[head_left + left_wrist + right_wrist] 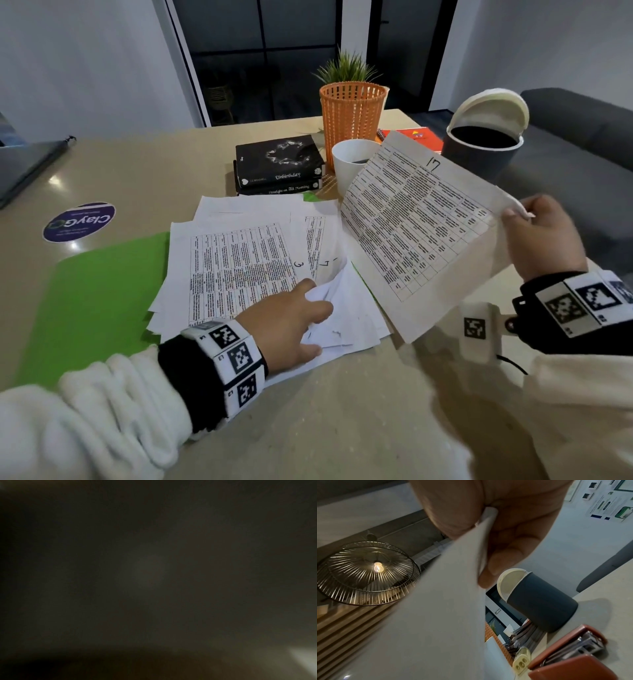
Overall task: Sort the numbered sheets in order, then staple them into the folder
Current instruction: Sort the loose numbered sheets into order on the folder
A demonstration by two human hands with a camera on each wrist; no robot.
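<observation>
My right hand (537, 233) pinches the corner of a printed sheet marked 17 (421, 219) and holds it tilted above the table; the right wrist view shows the sheet's blank back (436, 608) between thumb and fingers (503, 555). My left hand (294, 318) lies on a loose pile of printed sheets (239, 260), its fingers curled into the lifted, crumpled corners of the top sheets. Sheets marked 3 and 7 show on the pile. The pile lies on an open green folder (99, 291). A reddish-brown stapler (573, 655) lies on the table near my right wrist. The left wrist view is dark.
Behind the pile stand two stacked black books (279, 164), a white cup (352, 164), an orange mesh basket (351, 113), an orange notebook (418, 137) and a dark bin with a white swing lid (483, 137). A purple round sticker (78, 221) is at the left.
</observation>
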